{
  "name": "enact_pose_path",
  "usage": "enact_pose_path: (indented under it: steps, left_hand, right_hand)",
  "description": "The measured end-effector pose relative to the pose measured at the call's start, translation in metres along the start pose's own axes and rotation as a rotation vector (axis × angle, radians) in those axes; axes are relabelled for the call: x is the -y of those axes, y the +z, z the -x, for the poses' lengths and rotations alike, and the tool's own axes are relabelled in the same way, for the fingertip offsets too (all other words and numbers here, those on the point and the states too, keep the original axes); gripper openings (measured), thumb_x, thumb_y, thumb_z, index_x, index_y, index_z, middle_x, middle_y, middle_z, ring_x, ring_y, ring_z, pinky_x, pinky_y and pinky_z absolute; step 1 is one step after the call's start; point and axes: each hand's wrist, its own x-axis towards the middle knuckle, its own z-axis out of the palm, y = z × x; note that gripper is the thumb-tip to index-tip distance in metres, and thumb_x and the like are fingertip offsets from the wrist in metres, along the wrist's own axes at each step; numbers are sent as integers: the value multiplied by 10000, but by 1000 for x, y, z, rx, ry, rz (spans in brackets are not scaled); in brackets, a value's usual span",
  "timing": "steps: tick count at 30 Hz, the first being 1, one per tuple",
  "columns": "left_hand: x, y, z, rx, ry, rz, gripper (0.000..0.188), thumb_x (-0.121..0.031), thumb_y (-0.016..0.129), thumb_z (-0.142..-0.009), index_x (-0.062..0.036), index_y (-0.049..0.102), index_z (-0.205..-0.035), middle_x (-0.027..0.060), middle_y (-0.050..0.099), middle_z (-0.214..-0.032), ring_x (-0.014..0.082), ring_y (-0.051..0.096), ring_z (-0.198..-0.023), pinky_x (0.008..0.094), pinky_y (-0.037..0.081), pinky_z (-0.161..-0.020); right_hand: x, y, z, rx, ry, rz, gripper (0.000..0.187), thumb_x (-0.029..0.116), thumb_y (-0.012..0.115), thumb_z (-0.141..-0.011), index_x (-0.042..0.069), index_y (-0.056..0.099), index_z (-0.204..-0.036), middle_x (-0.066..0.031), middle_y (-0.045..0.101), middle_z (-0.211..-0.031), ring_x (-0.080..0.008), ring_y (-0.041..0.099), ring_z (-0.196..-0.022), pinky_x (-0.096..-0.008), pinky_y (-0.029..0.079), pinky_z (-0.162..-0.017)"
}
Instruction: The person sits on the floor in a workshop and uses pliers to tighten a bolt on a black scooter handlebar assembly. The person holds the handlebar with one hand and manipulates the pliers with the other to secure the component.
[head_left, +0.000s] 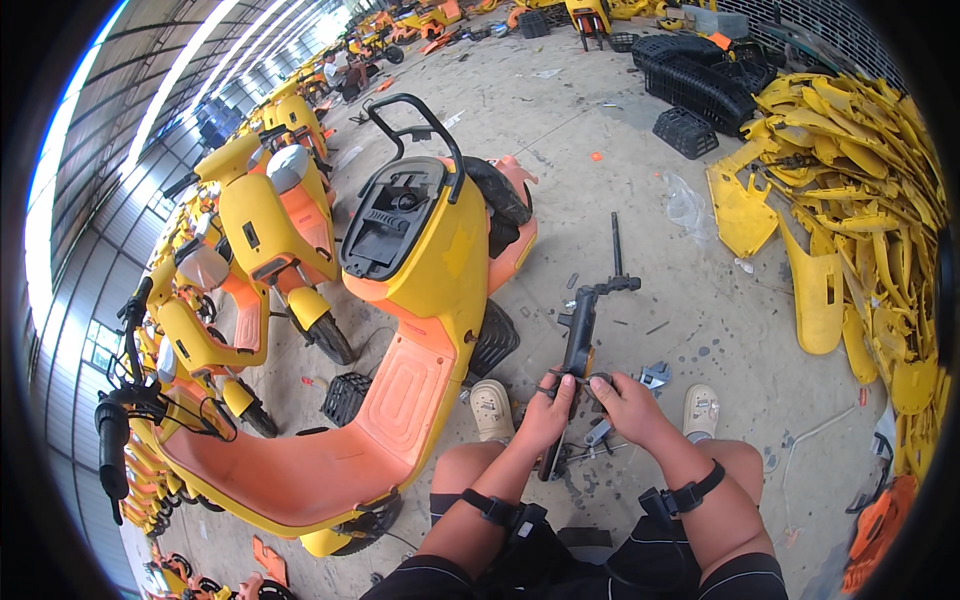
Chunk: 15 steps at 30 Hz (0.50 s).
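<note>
In front of my knees a long black metal scooter part [577, 345], tube-like with a thin rod at its far end, stands tilted over the concrete. My left hand [545, 418] is closed at its left side, thumb and fingers pinching a thin dark cable-like piece [585, 378] against it. From the right, my right hand [632, 408] pinches the same thin piece, thumb pointing toward the black part. The exact kind of this piece is too small to tell. Beyond my right hand lies an adjustable wrench [655, 375]; another metal tool [598, 432] rests below, between the wrists.
A yellow and orange scooter body [425, 290] stands close on the left, with more scooters [262, 225] behind it. At right rises a heap of yellow panels [850, 190]. Black baskets [690, 80] sit at the far right. My shoes [491, 408] flank the work spot.
</note>
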Motion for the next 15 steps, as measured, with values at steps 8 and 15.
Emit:
enact_pose_path:
  steps: [8,15]
  left_hand:
    - [-21,6,3,-4,-17,17,337,-339,456,-1078,-33,565,-1171,-19,578,-907,64,503,-854,237,440,-770]
    - [-20,8,1,-75,-8,-2,344,-346,468,-1073,-29,584,-1140,-33,555,-876,62,482,-838,237,431,-753]
  right_hand:
    - [-5,5,-4,-5,45,-127,522,491,553,-999,0,556,-821,-70,570,-649,-154,561,-603,-344,441,-561]
    - [3,6,-2,17,85,-213,504,476,541,-1011,-5,561,-861,-51,565,-695,-137,551,-611,-321,458,-571]
